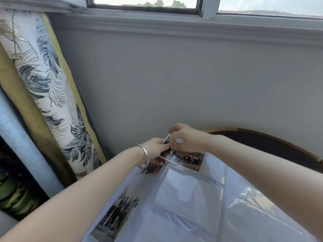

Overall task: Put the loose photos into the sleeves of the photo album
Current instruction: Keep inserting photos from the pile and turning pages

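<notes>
Spreading across the lower half of the view, the large open photo album with white pages under clear plastic sleeves lies tilted away from the person; what carries it is hidden. Its glossy film throws glare and puckers near the far edge, so I judge it slippery and easily creased. A dark group picture already sits in a near-left sleeve, another brownish picture in a far one, and a middle pocket shows only white backing.

At the album's far edge, both hands meet on the small white-bordered loose photo, which stands tilted above a sleeve mouth. The right hand pinches its upper part with curled fingertips. The left hand, wearing a silver link bracelet, curls its fingers against the lower corner; whether it also lifts the plastic lip I cannot tell.

The loose photo looks light, thin and springy, likely to bend or smudge. Holding it by the white border and feeding one corner first seems safest.
</notes>
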Motion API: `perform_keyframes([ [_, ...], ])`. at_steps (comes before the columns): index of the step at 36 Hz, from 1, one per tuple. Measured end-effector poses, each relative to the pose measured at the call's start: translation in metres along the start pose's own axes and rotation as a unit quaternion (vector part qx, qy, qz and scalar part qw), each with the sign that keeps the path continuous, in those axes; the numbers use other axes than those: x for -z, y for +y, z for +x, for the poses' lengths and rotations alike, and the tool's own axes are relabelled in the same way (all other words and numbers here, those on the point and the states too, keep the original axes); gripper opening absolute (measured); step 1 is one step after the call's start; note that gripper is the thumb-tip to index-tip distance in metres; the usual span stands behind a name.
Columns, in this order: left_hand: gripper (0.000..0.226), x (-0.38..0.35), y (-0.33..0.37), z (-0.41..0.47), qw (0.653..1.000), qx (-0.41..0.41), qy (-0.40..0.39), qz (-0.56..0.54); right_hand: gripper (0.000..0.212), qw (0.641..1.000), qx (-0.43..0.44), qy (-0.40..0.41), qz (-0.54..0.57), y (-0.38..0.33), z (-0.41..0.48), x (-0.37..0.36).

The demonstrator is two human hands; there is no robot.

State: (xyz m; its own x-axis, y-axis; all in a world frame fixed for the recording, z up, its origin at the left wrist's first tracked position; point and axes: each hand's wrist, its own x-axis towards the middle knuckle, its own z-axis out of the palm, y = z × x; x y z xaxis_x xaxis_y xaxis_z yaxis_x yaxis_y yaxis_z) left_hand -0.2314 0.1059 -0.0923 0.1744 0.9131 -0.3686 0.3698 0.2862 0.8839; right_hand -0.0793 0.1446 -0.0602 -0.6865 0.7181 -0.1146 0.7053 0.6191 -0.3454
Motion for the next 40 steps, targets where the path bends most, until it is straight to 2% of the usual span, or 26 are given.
perform_keyframes([
  [4, 0.017, -0.003, 0.011, -0.002, 0.998, 0.005, 0.006, -0.065, 0.012, 0.997, -0.04, 0.017, 0.058, -0.002, 0.0, 0.007],
  [7, 0.028, 0.003, 0.01, -0.003, 0.993, 0.01, 0.028, -0.113, 0.024, 0.99, -0.071, 0.049, 0.109, -0.002, -0.001, 0.012],
  [10, 0.035, 0.012, -0.004, 0.001, 0.991, 0.01, 0.134, -0.003, 0.032, 0.984, -0.083, 0.076, 0.142, 0.002, 0.0, 0.014],
  [12, 0.03, 0.017, -0.014, -0.001, 0.981, 0.016, 0.175, 0.078, 0.032, 0.976, -0.085, 0.082, 0.185, 0.005, -0.001, 0.014],
  [13, 0.029, 0.018, -0.018, -0.002, 0.981, 0.031, 0.171, 0.089, 0.032, 0.972, -0.084, 0.086, 0.202, 0.006, -0.001, 0.014],
  [16, 0.025, 0.018, -0.024, -0.01, 0.986, 0.113, 0.121, 0.019, 0.03, 0.969, -0.086, 0.096, 0.211, 0.009, -0.005, 0.012],
  [18, 0.036, 0.019, -0.028, -0.011, 0.985, 0.134, 0.111, 0.016, 0.031, 0.97, -0.086, 0.099, 0.206, 0.009, -0.007, 0.011],
  [21, 0.067, 0.017, -0.029, -0.011, 0.983, 0.145, 0.101, 0.046, 0.031, 0.975, -0.084, 0.097, 0.18, 0.01, -0.009, 0.006],
  [23, 0.074, 0.015, -0.031, -0.01, 0.981, 0.152, 0.102, 0.068, 0.031, 0.977, -0.082, 0.096, 0.169, 0.011, -0.01, 0.002],
  [30, 0.067, 0.01, -0.033, -0.012, 0.969, 0.143, 0.126, 0.158, 0.03, 0.98, -0.082, 0.103, 0.148, 0.02, -0.015, -0.007],
  [33, 0.065, 0.011, -0.031, -0.012, 0.968, 0.144, 0.113, 0.17, 0.027, 0.98, -0.086, 0.103, 0.148, 0.021, -0.014, -0.009],
  [35, 0.054, 0.011, -0.029, -0.014, 0.97, 0.143, 0.104, 0.168, 0.02, 0.979, -0.086, 0.104, 0.156, 0.02, -0.012, -0.009],
  [37, 0.033, 0.016, -0.025, -0.016, 0.969, 0.132, 0.119, 0.169, 0.013, 0.977, -0.084, 0.11, 0.16, 0.018, -0.009, -0.009],
  [40, 0.028, 0.031, -0.012, -0.021, 0.966, 0.1, 0.18, 0.155, 0.022, 0.979, -0.08, 0.127, 0.141, 0.015, -0.005, -0.003],
])
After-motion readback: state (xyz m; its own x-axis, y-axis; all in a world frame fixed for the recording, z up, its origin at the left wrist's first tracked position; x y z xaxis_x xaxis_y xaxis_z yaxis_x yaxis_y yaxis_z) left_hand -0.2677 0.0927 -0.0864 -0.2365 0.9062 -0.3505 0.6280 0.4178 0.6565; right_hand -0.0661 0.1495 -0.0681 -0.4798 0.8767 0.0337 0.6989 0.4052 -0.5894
